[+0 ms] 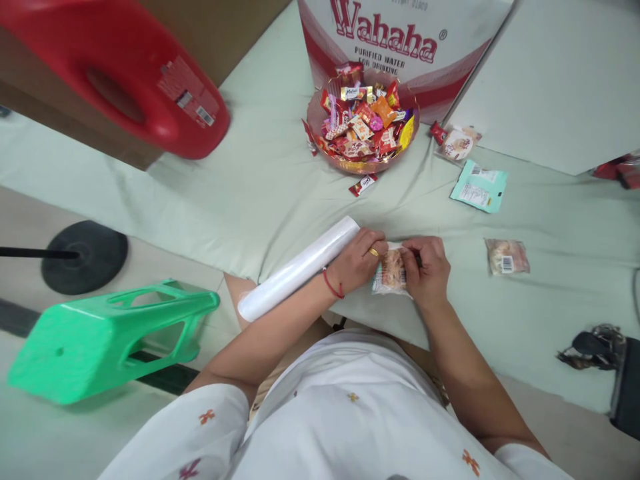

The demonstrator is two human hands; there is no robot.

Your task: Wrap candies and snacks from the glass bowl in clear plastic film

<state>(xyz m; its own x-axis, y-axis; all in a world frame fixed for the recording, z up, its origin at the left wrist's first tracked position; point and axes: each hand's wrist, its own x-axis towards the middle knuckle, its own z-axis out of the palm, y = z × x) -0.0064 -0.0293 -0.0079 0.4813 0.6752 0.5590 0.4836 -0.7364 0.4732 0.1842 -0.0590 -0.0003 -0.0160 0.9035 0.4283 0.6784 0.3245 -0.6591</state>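
Between my two hands, at the table's near edge, is a small clear snack packet point(393, 270) with tan, crumbly-looking food inside. My left hand point(361, 257), with a ring and a red cord bracelet, pinches the packet's upper left corner. On its upper right side, my right hand point(429, 268) grips it with thumb and curled fingers. A white roll of plastic film point(300, 270) lies slantwise along my left forearm. To the right, a similar snack packet point(507, 257) rests on the cloth.
A scalloped bowl of wrapped sweets point(327, 157) stands before a Wahaha carton point(400, 40). One wrapped sweet point(363, 185) and a mint-green packet point(480, 187) lie nearby. A red jug point(185, 127) stands left, a green stool point(75, 347) lower left, keys point(595, 347) right.
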